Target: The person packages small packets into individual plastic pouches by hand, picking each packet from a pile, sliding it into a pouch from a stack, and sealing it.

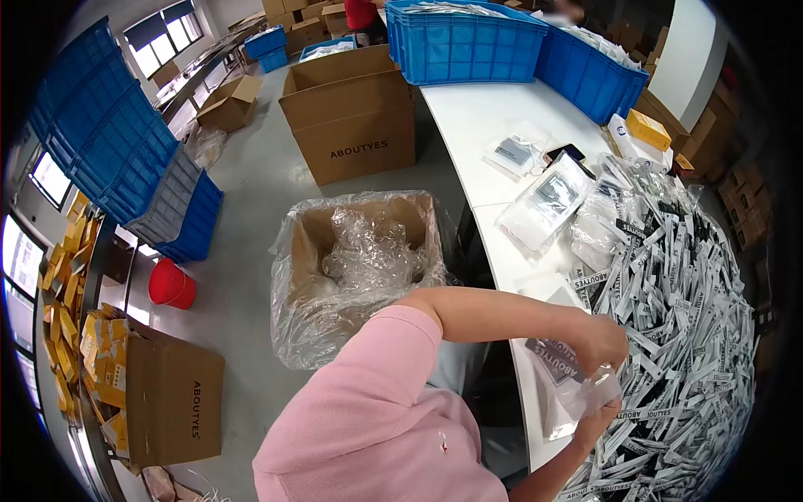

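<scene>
My left hand is closed at the upper edge of a clear plastic bag with a grey ABOUTYES label inside. From below, my right hand grips the same bag near its right end. The fingers of both hands are partly hidden. The bag is held just over the white table, close to its edge. Beside my hands, a large heap of slim black-and-white printed packets covers the right part of the table.
Filled clear bags and a phone lie farther up the table, with blue crates at its end. A plastic-lined carton stands on the floor beside me. Stacked crates, a red bucket and cartons stand left. Other people are partly visible behind.
</scene>
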`<state>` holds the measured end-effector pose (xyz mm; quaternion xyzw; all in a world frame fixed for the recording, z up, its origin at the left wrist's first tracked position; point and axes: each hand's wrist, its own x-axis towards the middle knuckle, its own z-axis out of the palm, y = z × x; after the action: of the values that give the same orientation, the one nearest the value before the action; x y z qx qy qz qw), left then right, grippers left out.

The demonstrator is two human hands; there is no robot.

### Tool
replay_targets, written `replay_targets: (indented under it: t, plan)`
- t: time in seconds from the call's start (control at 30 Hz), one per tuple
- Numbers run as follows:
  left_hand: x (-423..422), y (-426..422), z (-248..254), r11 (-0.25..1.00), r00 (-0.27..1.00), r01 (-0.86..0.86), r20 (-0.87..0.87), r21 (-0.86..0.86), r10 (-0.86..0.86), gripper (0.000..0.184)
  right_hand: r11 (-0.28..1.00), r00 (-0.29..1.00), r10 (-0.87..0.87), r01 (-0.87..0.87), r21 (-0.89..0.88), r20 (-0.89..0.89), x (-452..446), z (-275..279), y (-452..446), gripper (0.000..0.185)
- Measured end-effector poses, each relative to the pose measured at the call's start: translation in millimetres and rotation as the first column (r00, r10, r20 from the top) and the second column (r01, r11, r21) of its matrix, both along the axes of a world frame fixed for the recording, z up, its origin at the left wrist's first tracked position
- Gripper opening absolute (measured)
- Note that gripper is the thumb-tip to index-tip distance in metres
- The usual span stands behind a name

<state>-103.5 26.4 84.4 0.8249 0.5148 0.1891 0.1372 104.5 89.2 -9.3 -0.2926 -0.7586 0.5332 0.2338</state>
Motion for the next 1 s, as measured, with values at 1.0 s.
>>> replay_targets:
  t: [1.0]
  plan:
    - [13.2,15.0,-1.2,1.0,0.999,0.017,-0.041,0.001,-0.017,0.017,0.979,0.993,-0.114,0.118,0.166,-0.031,-12.8,31.0,-19.1,0.014]
